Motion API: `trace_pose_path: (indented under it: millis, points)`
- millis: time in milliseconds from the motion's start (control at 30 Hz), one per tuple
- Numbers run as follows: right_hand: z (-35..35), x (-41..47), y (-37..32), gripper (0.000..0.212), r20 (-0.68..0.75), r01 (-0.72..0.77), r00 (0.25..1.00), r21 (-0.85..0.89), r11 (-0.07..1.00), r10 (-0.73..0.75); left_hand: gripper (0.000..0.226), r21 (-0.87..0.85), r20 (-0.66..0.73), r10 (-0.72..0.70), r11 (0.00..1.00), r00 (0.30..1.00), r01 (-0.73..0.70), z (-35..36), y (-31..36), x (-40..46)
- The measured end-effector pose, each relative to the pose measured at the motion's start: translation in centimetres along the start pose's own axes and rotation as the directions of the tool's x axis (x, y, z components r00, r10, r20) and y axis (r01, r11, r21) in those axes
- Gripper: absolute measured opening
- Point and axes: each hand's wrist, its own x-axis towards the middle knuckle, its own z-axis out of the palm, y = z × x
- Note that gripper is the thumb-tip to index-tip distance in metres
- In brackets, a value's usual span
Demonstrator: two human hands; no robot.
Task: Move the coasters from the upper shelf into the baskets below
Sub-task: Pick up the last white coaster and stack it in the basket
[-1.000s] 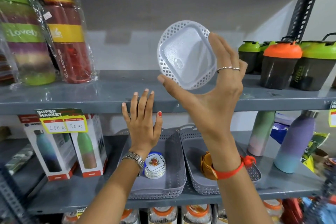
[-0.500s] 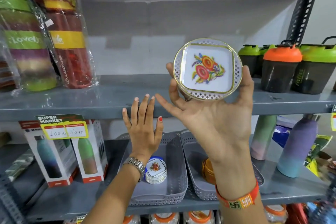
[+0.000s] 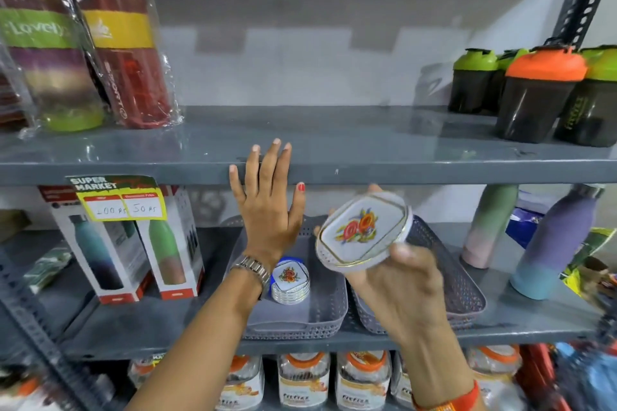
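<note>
My right hand (image 3: 404, 290) grips a white coaster (image 3: 362, 232) with a gold rim and a flower print, tilted, above the gap between two grey baskets on the lower shelf. The left basket (image 3: 320, 314) holds a stack of like coasters (image 3: 289, 282). The right basket (image 3: 467, 294) is mostly hidden behind my right hand. My left hand (image 3: 267, 207) is spread flat, fingers touching the front edge of the upper shelf (image 3: 400, 167), holding nothing.
Wrapped bottles (image 3: 123, 33) stand at the upper shelf's left, shaker cups (image 3: 534, 93) at its right. Boxed bottles (image 3: 133, 243) flank the baskets on the left, pastel bottles (image 3: 551, 243) on the right. Jars (image 3: 303, 380) fill the shelf below.
My right hand has turned the coaster face-up and lowered it from above the upper shelf down to the baskets. My left hand has stayed at the shelf edge.
</note>
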Motion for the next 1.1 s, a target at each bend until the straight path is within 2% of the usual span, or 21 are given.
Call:
trace_pose_path:
  millis: [33,67,133,233,300,367,433,567,667,833,1000,1100]
  points:
    - [-0.7,-0.2,0.7,0.082,0.036,-0.021,0.999,-0.019,1.000,0.021,0.052,-0.010,0.003,0.002,1.000,1.000,-0.002,0.0,0.0,0.0]
    - [-1.7,-0.2,1.6,0.085,0.005,-0.039,0.999,-0.072,0.997,0.040,0.052,-0.014,0.004,0.004,1.000,1.000,-0.004,0.0,0.0,0.0]
    - [-3.6,0.0,3.9,0.074,-0.148,-0.087,0.988,-0.270,0.959,0.047,0.052,-0.013,0.006,0.003,1.000,1.000,-0.002,0.0,-0.1,0.0]
    - [-5.8,0.8,7.0,0.064,-0.284,-0.174,0.959,-0.555,0.813,0.011,0.052,-0.009,-0.007,0.004,1.000,1.000,-0.005,0.3,-0.1,0.0]
    - [-7.2,1.3,9.4,0.064,-0.353,-0.274,0.936,-0.714,0.644,0.006,0.051,-0.001,-0.019,0.013,1.000,1.000,-0.013,0.5,-0.2,0.0]
    - [-8.5,1.9,11.6,0.063,-0.406,-0.387,0.914,-0.855,0.346,0.018,0.051,0.004,-0.028,0.022,1.000,0.999,-0.021,0.7,-0.3,0.0]
    - [-9.8,2.7,13.6,0.064,-0.439,-0.443,0.896,-0.879,0.175,0.062,0.051,0.003,-0.028,0.024,1.000,0.999,-0.023,0.8,-0.4,0.0]
    - [-11.4,4.8,16.0,0.059,-0.486,-0.486,0.872,-0.874,-0.007,0.061,0.052,0.009,-0.033,0.030,1.000,0.999,-0.030,0.9,-0.5,0.0]
    - [-12.2,6.4,16.9,0.075,-0.523,-0.512,0.850,-0.848,-0.139,0.064,0.052,0.014,-0.043,0.037,0.999,0.998,-0.037,1.1,-0.5,-0.1]
    - [-13.2,7.9,17.5,0.081,-0.563,-0.532,0.821,-0.814,-0.231,0.094,0.051,0.024,-0.056,0.040,0.999,0.998,-0.039,1.4,-0.6,0.0]
    - [-13.8,8.7,17.9,0.116,-0.558,-0.510,0.821,-0.812,-0.282,0.123,0.051,0.024,-0.068,0.031,0.999,0.997,-0.029,1.8,-0.7,-0.1]
    - [-13.9,9.2,18.2,0.128,-0.559,-0.501,0.820,-0.806,-0.316,0.125,0.051,0.033,-0.075,0.025,0.999,0.997,-0.023,1.9,-0.7,-0.1]
